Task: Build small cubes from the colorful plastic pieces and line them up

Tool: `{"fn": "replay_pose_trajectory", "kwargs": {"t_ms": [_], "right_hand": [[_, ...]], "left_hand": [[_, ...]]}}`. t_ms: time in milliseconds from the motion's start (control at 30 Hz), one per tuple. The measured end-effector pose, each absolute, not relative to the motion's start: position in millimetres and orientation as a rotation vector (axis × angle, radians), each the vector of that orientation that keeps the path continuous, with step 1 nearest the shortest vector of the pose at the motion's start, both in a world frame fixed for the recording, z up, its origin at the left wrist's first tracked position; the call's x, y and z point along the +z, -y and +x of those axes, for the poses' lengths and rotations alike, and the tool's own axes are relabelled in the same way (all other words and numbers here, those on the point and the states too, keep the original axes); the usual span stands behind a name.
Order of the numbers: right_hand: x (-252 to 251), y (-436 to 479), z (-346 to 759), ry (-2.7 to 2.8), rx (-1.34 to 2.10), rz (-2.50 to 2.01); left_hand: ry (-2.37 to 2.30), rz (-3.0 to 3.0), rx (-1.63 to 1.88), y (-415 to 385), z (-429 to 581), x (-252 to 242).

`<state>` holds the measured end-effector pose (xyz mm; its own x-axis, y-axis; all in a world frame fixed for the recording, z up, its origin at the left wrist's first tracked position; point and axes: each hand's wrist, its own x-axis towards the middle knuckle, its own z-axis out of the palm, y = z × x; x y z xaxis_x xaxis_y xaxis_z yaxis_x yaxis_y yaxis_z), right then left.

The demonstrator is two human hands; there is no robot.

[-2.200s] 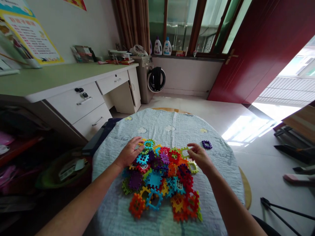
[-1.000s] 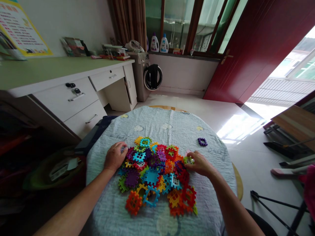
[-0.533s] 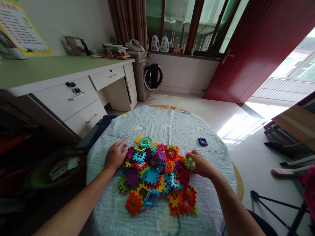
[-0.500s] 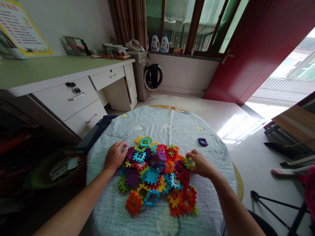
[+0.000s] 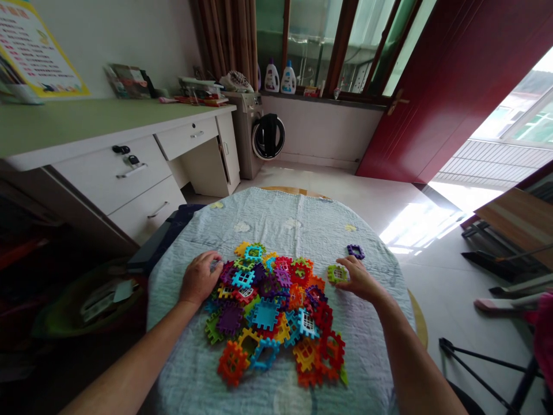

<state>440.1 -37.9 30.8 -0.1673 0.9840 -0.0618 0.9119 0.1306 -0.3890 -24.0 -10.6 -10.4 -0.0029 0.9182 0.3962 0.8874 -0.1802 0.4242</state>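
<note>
A loose pile of colourful plastic interlocking tiles [image 5: 265, 314] with notched edges lies on the cloth-covered table [image 5: 268, 219]. Some tiles have window grids or open frames. At the pile's left edge rests my left hand [image 5: 201, 278], thumb and forefinger apart, holding no tile that I can see. To the right of the pile, my right hand [image 5: 362, 279] has its thumb and fingers on the right edge of a lime-green window tile [image 5: 336, 274]. Just behind that hand lies a dark purple frame tile [image 5: 355, 251], apart from the pile.
A white desk with drawers [image 5: 142, 173] stands at the left, above a green basket [image 5: 86, 317]. Behind the table are a washing machine [image 5: 250, 138] and a red door [image 5: 415, 98]. Black tripod-like legs [image 5: 479, 369] stand on the floor at the right.
My right hand has moved right with the green tile, away from the pile and towards the purple frame tile. My left hand stays at the pile's left edge.
</note>
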Motion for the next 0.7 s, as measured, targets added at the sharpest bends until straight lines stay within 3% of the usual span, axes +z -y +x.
{"fn": "replay_pose_trajectory", "kwargs": {"t_ms": [700], "right_hand": [[42.0, 18.5, 425.0, 2.423, 0.344, -1.942]], "left_hand": [[-1.940, 2.183, 0.973, 10.9, -23.8, -9.4]]}}
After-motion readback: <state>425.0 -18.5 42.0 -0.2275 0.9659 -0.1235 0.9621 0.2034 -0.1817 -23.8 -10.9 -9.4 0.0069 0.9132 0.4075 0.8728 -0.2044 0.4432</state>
